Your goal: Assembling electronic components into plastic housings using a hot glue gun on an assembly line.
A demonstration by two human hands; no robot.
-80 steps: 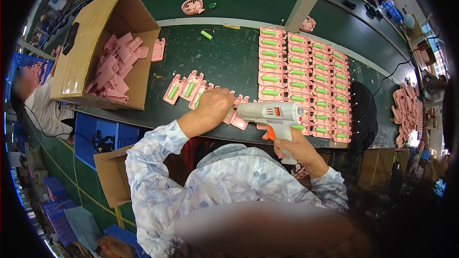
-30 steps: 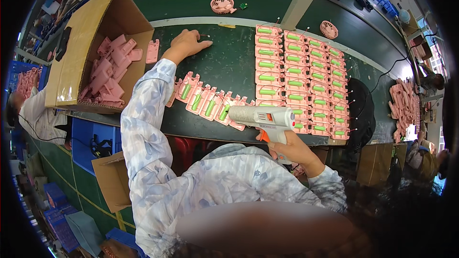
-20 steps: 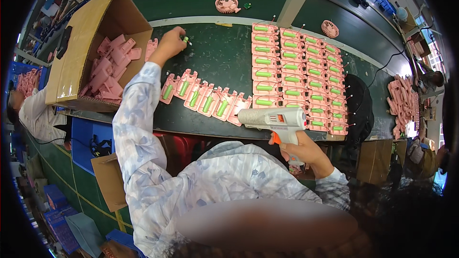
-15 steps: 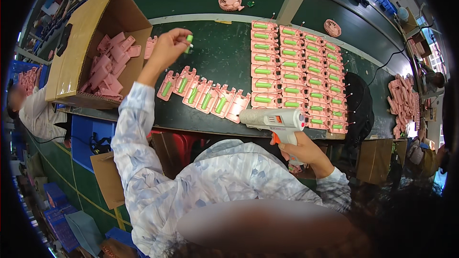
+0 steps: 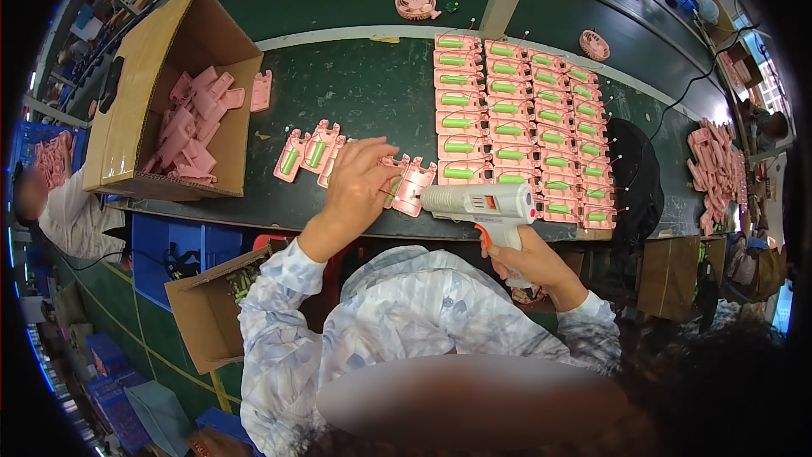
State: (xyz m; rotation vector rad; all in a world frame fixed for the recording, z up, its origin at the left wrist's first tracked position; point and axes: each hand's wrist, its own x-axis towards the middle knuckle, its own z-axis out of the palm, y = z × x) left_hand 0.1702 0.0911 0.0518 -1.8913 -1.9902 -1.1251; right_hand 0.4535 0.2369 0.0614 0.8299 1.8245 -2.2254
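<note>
My right hand grips a white hot glue gun with an orange trigger. Its nozzle points left, at an open pink plastic shell with no green cell showing in it. Just left of that shell, my left hand hovers over the row with fingers bent together; what they hold is hidden. Beneath it, the hand covers part of the row of shells. At the row's left end, a pink shell and its neighbour carry green cylindrical batteries.
Several columns of pink shells with green batteries and thin wires fill the table's right middle. A cardboard box of pink parts stands left, with a loose pink part beside it. More pink parts are heaped far right, beyond a black bag.
My left hand has come right and nearer, from beside the box to over the row. The green battery it held is no longer visible in its fingers. The glue gun stays almost in place.
</note>
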